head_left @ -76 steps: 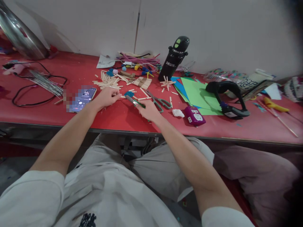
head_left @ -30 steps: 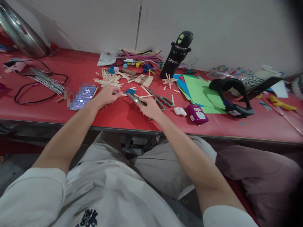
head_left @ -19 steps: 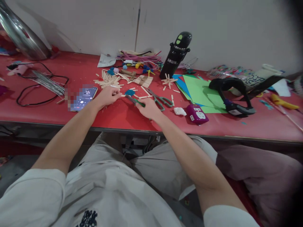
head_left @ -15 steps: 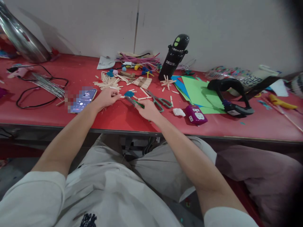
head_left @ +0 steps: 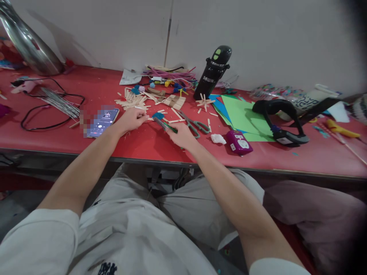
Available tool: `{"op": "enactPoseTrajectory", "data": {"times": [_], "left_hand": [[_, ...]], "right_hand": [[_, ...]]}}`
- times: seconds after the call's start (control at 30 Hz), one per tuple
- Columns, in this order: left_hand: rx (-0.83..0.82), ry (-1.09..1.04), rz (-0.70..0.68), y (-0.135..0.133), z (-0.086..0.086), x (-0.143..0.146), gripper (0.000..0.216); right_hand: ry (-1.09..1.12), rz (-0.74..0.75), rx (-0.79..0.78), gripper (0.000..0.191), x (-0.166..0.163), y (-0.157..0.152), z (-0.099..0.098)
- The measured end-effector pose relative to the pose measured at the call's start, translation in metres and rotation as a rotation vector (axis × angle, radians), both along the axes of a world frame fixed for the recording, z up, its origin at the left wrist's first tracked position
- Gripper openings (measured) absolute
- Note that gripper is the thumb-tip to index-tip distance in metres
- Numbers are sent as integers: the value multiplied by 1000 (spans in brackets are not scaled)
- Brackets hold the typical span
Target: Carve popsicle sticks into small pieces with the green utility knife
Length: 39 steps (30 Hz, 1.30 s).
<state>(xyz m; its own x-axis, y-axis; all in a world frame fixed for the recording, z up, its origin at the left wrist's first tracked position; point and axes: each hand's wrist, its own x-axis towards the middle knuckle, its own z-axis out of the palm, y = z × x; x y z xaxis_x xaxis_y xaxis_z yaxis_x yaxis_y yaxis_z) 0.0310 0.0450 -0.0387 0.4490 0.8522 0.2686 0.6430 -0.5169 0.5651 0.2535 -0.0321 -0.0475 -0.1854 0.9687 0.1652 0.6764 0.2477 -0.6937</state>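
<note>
My left hand [head_left: 136, 117] is closed in a pinch above the red tabletop, with the pale end of a wooden stick [head_left: 150, 119] showing at its fingertips. In my right hand [head_left: 182, 133] is a utility knife [head_left: 166, 126] with a green handle, its grey front end pointing up and left toward the stick. A blue piece [head_left: 158, 115] lies just beyond the knife's tip. Close behind my left hand spreads a pile of short wooden sticks [head_left: 133, 100]. Scissors [head_left: 197, 125] with grey-green handles rest partly open beyond my right hand.
A phone [head_left: 104, 122] lies left of my left hand. To the right are a white lump [head_left: 218, 139], a purple box [head_left: 239, 142], green paper sheets [head_left: 242, 116] and a black headset-like strap [head_left: 282, 122]. A black bottle [head_left: 210, 74] stands at the back; a steel jug [head_left: 34, 49] is far left.
The knife's front end has drawn slightly back from my left fingertips, and my right hand has shifted a little right. My left hand keeps its pinch. The whole view has shifted slightly.
</note>
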Motion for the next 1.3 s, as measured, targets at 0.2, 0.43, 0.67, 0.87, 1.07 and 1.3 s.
{"op": "enactPoseTrajectory", "data": {"times": [0.2,0.43,0.67,0.87,1.07,1.3], "left_hand": [[-4,9,5,2,-2,0,29],[3,8,12,4,0,-2,32],[8,-40,-2,0,4,0,27],[36,0,0,6,-2,-2,29],[29,-3,-3,6,-2,-3,30],[22,-2,1,4,-1,-2,30]], "right_hand": [[-27,18,26,19,-1,2,0],[-9,-6,5,21,-1,2,-1],[26,-10,1,23,-1,-1,0],[-5,15,30,19,-1,0,0],[2,13,42,22,-2,0,-2],[6,-1,51,22,-2,0,-4]]}}
